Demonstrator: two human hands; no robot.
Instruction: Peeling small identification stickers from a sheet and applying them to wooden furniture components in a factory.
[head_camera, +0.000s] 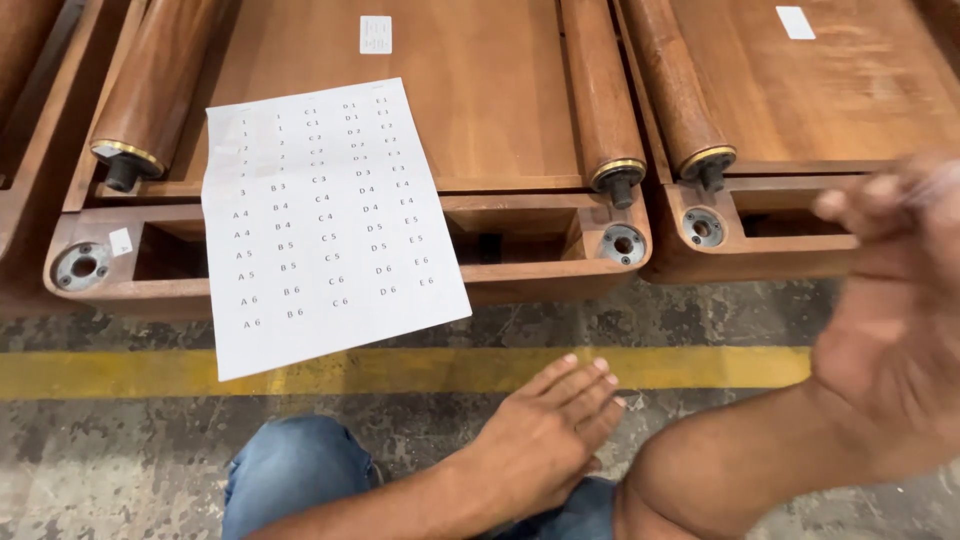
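Observation:
My left hand (545, 435) rests flat on my knee in blue jeans (295, 470), fingers together and stretched out, holding nothing. My right hand (890, 300) is raised close to the camera at the right edge, blurred, fingers loosely spread with nothing visible in it. A white sheet of paper (325, 220) printed with columns of small labels lies tilted over the front edge of a wooden furniture piece (480, 90), hanging partly above the floor. Neither hand touches the sheet.
A second wooden piece (830, 90) lies to the right. Round wooden legs with brass rings (618, 172) and metal sockets (82, 266) face me. A yellow line (420, 370) crosses the mottled concrete floor. Small white stickers (375, 33) sit on the panels.

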